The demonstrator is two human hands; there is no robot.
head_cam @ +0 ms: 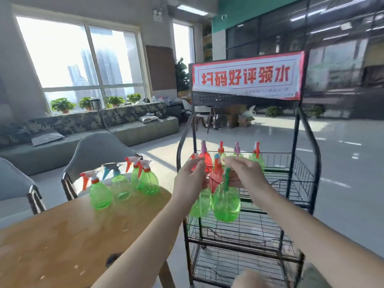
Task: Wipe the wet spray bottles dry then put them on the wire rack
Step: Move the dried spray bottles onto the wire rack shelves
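My left hand (pixel 190 179) grips the trigger head of a green spray bottle (pixel 201 204) that hangs below it. My right hand (pixel 244 173) grips the green trigger head of a second green spray bottle (pixel 226 202). Both bottles hang side by side at the front left of the black wire rack (pixel 299 163), at the height of its upper basket. Several bottles (pixel 257 154) with red and pink heads stand in that basket behind my hands. On the wooden table (pixel 62 235) to the left stand several more green bottles (pixel 100 194). No cloth is in view.
The rack has lower wire shelves (pixel 245 231) and a red-and-white sign (pixel 247 75) on top. Two grey chairs (pixel 97 148) stand behind the table. A sofa (pixel 135 129) and potted plants line the window wall. Open floor lies right of the rack.
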